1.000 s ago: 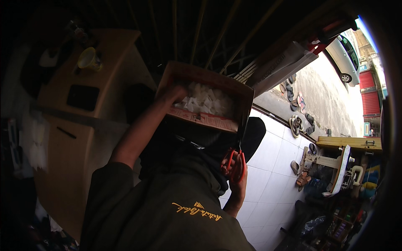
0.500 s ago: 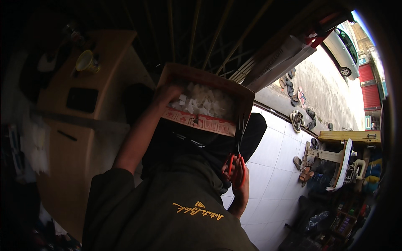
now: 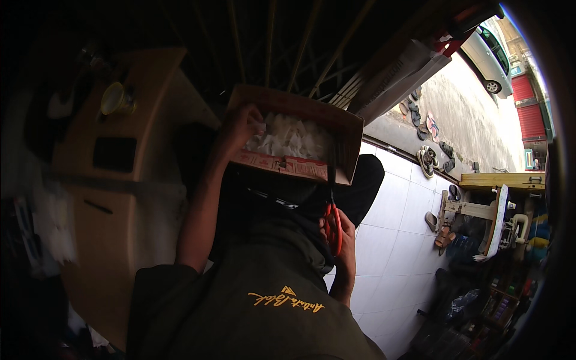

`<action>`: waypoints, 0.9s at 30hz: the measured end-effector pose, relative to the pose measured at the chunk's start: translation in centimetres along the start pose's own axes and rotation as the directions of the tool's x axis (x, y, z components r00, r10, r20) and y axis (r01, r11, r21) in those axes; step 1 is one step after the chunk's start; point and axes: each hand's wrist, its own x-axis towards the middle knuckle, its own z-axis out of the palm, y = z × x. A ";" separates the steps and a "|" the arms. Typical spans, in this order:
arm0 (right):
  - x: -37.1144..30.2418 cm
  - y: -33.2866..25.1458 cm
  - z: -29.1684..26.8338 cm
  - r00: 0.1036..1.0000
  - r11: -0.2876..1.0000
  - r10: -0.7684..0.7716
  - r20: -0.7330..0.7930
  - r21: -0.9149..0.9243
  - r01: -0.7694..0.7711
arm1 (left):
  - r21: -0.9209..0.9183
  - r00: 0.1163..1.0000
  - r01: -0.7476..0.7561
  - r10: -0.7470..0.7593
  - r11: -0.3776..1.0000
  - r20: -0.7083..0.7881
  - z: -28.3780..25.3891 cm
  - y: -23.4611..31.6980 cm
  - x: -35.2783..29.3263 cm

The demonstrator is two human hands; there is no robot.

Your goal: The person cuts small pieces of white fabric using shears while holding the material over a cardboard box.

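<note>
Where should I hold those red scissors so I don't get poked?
Probably by the red handles, coming from the person's own side, as the right hand does. The loops sit nearest the body and give fingers room, while the dark blades point away, toward the box.

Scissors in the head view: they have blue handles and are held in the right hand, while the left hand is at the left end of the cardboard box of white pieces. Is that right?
Not quite: the handles of the scissors are red, as the head view shows. The rest stands.
</note>
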 end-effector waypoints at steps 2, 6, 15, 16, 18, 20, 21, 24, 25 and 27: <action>0.8 1.0 0.8 1.000 0.999 -0.030 0.009 0.018 0.030 | -0.072 0.998 0.040 -0.044 0.997 -0.045 0.1 0.7 -0.4; 1.9 1.5 2.5 0.995 1.000 -0.012 0.100 0.000 0.012 | -0.354 0.992 0.127 -0.116 0.927 0.053 0.3 0.2 -0.2; 1.5 0.3 3.3 0.989 0.942 0.099 0.109 -0.331 -0.058 | -0.672 0.962 0.265 -0.144 0.692 0.232 3.3 4.2 -2.8; 1.3 0.1 3.4 0.990 0.923 0.083 0.110 -0.384 -0.035 | -0.682 0.966 0.257 -0.162 0.684 0.201 3.6 4.1 -2.8; 1.1 -0.1 3.7 0.992 0.872 0.054 0.117 -0.490 0.010 | -0.704 0.970 0.237 -0.199 0.670 0.138 4.2 4.0 -2.9; 1.0 -0.4 3.7 0.992 0.869 0.061 0.107 -0.494 0.000 | -0.720 0.966 0.251 -0.216 0.647 0.143 4.4 4.6 -3.2; 1.1 -0.6 3.8 0.992 0.868 0.065 0.105 -0.497 -0.004 | -0.728 0.964 0.256 -0.226 0.636 0.142 4.3 4.9 -3.3; 1.3 -1.3 4.2 0.993 0.848 0.073 0.091 -0.530 -0.014 | -0.756 0.985 0.171 -0.089 0.632 0.149 5.1 4.5 -3.5; 1.4 -1.4 4.4 0.995 0.856 0.055 0.086 -0.518 -0.003 | -0.744 0.986 0.159 -0.075 0.649 0.146 5.3 4.3 -3.6; 1.7 -1.6 4.7 0.997 0.869 0.018 0.075 -0.494 0.021 | -0.721 0.989 0.133 -0.044 0.680 0.141 5.6 3.8 -3.8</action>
